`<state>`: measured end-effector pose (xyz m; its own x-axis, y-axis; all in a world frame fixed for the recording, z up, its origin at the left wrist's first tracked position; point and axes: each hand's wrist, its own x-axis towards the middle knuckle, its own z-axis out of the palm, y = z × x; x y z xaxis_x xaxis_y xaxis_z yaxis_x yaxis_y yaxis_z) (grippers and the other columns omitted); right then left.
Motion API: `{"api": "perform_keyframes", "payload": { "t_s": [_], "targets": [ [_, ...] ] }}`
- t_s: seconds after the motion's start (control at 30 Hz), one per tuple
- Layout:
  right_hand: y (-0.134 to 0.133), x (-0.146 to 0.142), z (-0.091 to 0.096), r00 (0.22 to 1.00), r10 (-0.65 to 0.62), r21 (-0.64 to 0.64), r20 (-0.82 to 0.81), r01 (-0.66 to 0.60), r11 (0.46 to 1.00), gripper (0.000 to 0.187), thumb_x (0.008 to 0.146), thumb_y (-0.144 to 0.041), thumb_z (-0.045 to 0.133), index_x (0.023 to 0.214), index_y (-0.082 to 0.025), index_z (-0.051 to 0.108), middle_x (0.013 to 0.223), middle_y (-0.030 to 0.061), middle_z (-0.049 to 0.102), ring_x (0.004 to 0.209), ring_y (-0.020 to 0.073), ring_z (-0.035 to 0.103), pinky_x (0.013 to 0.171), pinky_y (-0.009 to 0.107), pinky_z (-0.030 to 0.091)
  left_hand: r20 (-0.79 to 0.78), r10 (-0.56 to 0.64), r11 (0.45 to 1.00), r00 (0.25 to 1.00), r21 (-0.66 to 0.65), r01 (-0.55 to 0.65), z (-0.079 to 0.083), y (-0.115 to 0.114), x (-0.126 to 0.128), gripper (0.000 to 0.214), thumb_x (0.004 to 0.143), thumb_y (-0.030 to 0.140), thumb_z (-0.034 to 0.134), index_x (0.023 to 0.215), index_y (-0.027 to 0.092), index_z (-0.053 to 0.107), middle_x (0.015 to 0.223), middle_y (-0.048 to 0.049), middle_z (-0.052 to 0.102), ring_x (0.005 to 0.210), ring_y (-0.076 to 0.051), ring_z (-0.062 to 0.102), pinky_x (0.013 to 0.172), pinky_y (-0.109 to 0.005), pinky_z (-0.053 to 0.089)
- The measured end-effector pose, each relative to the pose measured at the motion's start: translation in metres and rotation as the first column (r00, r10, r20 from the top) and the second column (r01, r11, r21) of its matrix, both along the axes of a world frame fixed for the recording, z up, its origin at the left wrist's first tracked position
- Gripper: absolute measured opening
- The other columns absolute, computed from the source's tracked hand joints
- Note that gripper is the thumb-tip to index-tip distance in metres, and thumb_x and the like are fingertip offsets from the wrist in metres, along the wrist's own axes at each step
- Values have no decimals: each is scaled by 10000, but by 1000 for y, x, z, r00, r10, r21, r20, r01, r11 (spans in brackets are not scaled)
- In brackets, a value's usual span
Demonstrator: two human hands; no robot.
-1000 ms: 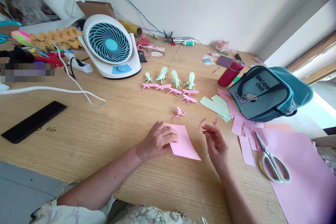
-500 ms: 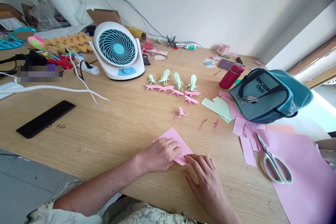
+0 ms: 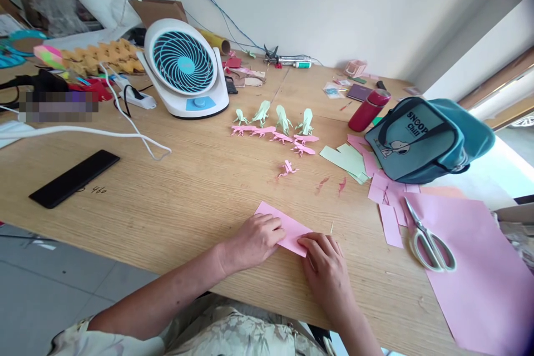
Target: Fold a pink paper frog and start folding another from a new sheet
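A pink rectangle of paper (image 3: 291, 228) lies near the table's front edge between my hands. My left hand (image 3: 261, 238) rests on its left part, fingers curled and pressed down on it. At the right end, my right hand (image 3: 324, 258) pinches the paper's edge between thumb and fingers. Beyond the paper stands a small pink folded paper figure (image 3: 287, 168). Farther back are several pink folded paper insects (image 3: 281, 137) and a row of light green ones (image 3: 282, 119).
Scissors (image 3: 429, 242) lie on a large pink sheet (image 3: 471, 278) at right. Nearby are pink paper pieces (image 3: 390, 222), green strips (image 3: 344, 161), a teal bag (image 3: 421, 139) and a red bottle (image 3: 369, 110). A fan (image 3: 183, 67), white cable (image 3: 83, 132) and black flat object (image 3: 75, 178) sit left.
The pink paper has turned and now looks like a longer, narrower rectangle. My right hand has shifted slightly right and closed on its right end. The view has tilted a little.
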<state>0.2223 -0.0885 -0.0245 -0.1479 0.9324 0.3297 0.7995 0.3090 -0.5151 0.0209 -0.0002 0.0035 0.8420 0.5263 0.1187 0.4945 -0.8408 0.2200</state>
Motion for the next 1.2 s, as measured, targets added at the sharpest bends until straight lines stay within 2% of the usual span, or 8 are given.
{"api": "perform_keyframes", "payload": {
  "t_s": [0.17,0.3,0.4,0.5,0.73,0.93,1.07,1.2],
  "targets": [
    [2,3,-4,1000,9,2,-27,-9,1000,253,906,-56,496,1017,-212,661,1019,80,649,925,238,568,779,390,455,-16,-22,994,1000,110,24,-6,-4,-4,115,911,147,585,798,168,575,861,-28,608,798,-183,550,718,-313,437],
    [1,5,-3,999,8,7,-42,-8,1000,272,912,-72,489,1031,-226,680,1018,80,649,934,239,582,785,398,469,-35,27,999,999,47,-25,0,-13,-4,38,897,161,616,869,174,594,925,-33,617,857,-190,562,774,-319,456],
    [2,4,-2,998,7,-8,-55,-7,1000,269,915,-74,485,1020,-222,684,1017,81,647,932,238,582,784,402,475,-72,115,993,991,-2,-116,8,-20,4,175,871,322,677,911,171,598,945,-54,619,885,-223,575,797,-356,471],
    [3,4,0,998,6,-14,-64,-7,1000,246,915,-84,497,997,-219,686,1007,81,645,923,234,582,776,397,477,-83,146,989,986,15,-146,12,-26,16,268,898,433,620,917,166,602,908,-65,622,874,-236,591,793,-374,479],
    [2,3,1,999,11,-24,-44,-12,1000,164,942,-157,535,955,-227,682,968,68,647,890,228,577,774,387,455,-65,160,985,985,-46,-163,3,-30,23,129,957,205,532,873,156,617,880,-63,642,858,-219,622,773,-350,494],
    [2,4,-2,997,-18,-71,-78,13,997,145,948,-161,531,968,-218,663,957,59,634,873,219,566,774,378,442,9,257,924,966,-295,-243,21,-24,17,136,940,171,546,821,158,610,857,-30,645,758,-155,615,674,-266,471],
    [3,3,-2,996,-25,-75,-85,18,997,144,958,-188,524,921,-218,659,915,52,630,846,213,569,768,373,443,10,266,916,964,-314,-250,29,-21,23,84,924,235,594,889,163,618,884,-32,658,782,-166,632,673,-265,467],
    [4,3,-2,993,-47,-96,-104,37,995,139,950,-197,523,898,-216,650,910,51,621,835,209,576,762,368,458,-19,262,909,965,-332,-253,31,-15,28,147,949,191,517,846,161,616,858,-39,662,756,-165,640,652,-268,455]
  ]
}}
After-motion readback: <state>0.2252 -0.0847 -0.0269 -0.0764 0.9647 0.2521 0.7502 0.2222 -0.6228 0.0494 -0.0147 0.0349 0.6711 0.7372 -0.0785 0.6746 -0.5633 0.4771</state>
